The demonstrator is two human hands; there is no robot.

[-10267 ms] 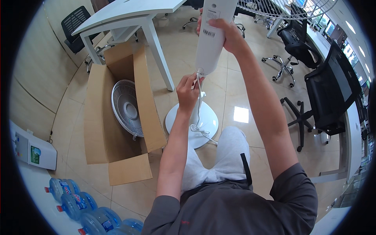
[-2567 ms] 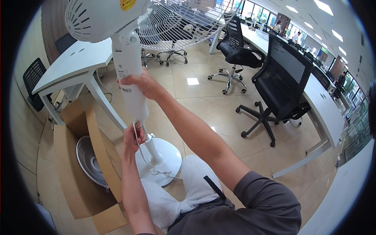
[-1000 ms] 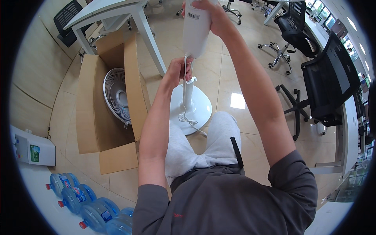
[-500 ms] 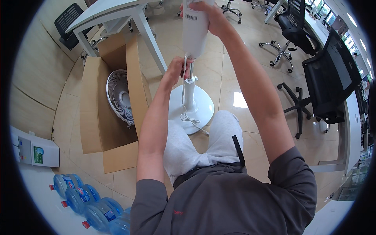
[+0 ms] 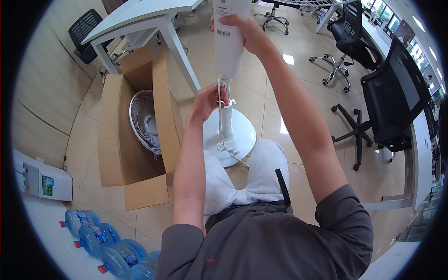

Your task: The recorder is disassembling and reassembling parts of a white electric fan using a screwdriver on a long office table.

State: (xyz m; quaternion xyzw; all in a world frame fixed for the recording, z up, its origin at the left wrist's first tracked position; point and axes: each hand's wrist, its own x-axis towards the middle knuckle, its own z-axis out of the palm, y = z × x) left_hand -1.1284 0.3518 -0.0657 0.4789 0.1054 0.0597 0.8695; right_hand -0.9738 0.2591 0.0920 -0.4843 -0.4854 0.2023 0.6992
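A white stand fan is upright in front of me, its round base [image 5: 242,128] on the floor just beyond my knees. My right hand [image 5: 252,33] is wrapped round the white fan housing [image 5: 227,51] high on the stand. Below the housing, my left hand [image 5: 210,101] has its fingers curled at the thin fan pole [image 5: 227,88], beside the collar of the lower tube [image 5: 226,122]. A white power cord [image 5: 220,116] hangs past the left fingers to a tied bundle on the base. A white wire grille [image 5: 308,3] shows at the top edge, mostly cut off.
To the left stands an open cardboard box [image 5: 108,140] with a round fan guard [image 5: 143,123] inside. Blue water bottles [image 5: 112,259] lie at the lower left. A white desk [image 5: 140,18] is beyond the box. Black office chairs [image 5: 389,93] stand on the right.
The housing sits slightly lower in view, and a wire grille has appeared at the top right. My left hand has shifted down with its fingers looser. My right hand still grips the housing.
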